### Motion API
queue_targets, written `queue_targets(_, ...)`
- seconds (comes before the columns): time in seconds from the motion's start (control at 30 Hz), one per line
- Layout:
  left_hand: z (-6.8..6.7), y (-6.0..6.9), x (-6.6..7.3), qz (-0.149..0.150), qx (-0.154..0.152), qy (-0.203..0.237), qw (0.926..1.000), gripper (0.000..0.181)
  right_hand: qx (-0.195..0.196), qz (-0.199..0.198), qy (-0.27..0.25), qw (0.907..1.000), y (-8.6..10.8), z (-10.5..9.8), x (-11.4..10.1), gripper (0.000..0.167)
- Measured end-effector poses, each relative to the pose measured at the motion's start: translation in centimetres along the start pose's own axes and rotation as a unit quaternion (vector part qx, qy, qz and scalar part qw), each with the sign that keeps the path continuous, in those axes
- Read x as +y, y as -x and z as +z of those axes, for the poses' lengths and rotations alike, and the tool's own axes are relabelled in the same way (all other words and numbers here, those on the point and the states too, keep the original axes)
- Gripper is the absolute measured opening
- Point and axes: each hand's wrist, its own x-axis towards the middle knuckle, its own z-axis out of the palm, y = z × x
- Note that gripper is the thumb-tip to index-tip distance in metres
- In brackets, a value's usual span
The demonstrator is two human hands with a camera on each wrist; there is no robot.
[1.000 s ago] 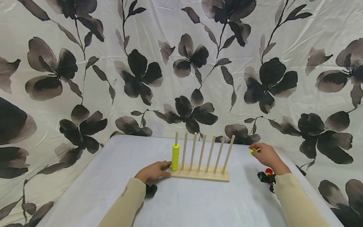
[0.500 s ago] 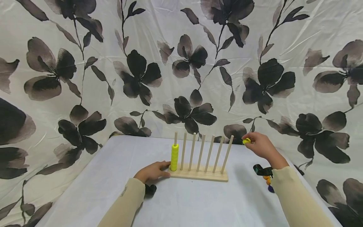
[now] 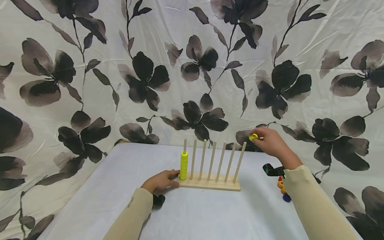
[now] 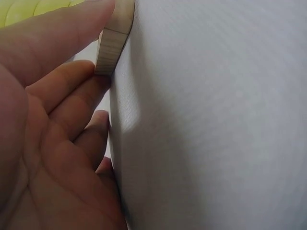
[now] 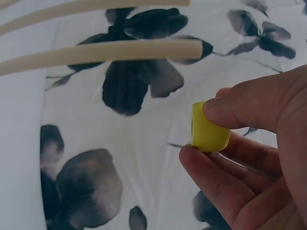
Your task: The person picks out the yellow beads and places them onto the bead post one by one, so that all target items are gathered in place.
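Observation:
A wooden peg rack (image 3: 210, 184) stands on the table with a row of upright pegs. Yellow beads (image 3: 184, 166) are stacked on its leftmost peg, whose top stays bare; the other pegs carry nothing. My left hand (image 3: 159, 181) holds the left end of the rack's base, thumb and fingers against the wood (image 4: 114, 45). Up beyond the rack's right end, my right hand (image 3: 271, 141) pinches a single yellow bead (image 5: 210, 128) between thumb and fingers. In the right wrist view the bead is apart from the nearest peg (image 5: 144, 51).
Red, orange and dark blue beads (image 3: 283, 190) lie on the white table (image 3: 216, 216) beside my right forearm, partly hidden by the sleeve. A flower-printed cloth (image 3: 180, 90) hangs behind the table's back edge.
My right hand has lifted the yellow bead and carried it leftward, towards the rack's rightmost peg. More of the coloured beads beside the sleeve show now. The left hand stays in place.

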Motion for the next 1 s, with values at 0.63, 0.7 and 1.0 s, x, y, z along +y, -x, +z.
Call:
queue_targets(0.63, -0.2, -0.1, 0.1, 0.004, 0.0, 0.011, 0.9999, 0.07, -0.018, -0.084, -0.02, 0.9961, -2.7, -0.3, -4.8, 0.024)
queue_targets(0.7, -0.3, 0.0, 0.1, 0.008, 0.0, 0.011, 0.9999, 0.07, -0.02, -0.087, -0.021, 0.9958, -2.9, -0.2, -5.4, 0.024)
queue_targets(1.0, -0.4, -0.2, 0.0, 0.016, -0.008, 0.015, 0.9997, 0.069, -0.026, -0.12, -0.032, 0.992, -3.9, 0.4, -7.5, 0.023)
